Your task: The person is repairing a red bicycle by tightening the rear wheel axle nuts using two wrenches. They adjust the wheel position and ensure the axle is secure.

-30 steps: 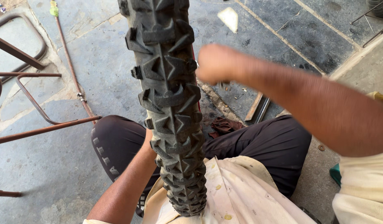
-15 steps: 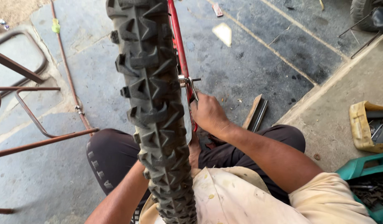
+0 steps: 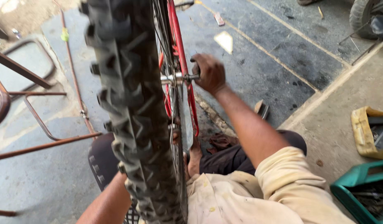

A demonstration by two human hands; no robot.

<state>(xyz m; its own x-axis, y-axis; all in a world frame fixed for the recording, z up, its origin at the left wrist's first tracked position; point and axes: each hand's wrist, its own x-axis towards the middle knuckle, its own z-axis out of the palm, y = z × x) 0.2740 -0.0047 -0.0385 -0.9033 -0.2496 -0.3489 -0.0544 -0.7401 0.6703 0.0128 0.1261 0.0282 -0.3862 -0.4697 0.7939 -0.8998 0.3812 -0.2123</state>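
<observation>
A big knobby bike wheel (image 3: 133,116) stands up in front of the person, held in a red fork (image 3: 181,54). The right hand (image 3: 210,74) is on the far side, fingers curled tight around the end of the axle nut (image 3: 187,77) in the middle of the wheel. It looks like the hand could slip off the little nut and bang into the spokes (image 3: 168,49), because the hand is greasy and the nut is small. The left arm (image 3: 106,203) goes behind the tyre near the bottom, and I cannot tell what its hand does. A green crate (image 3: 357,186) sits at the near right.
</observation>
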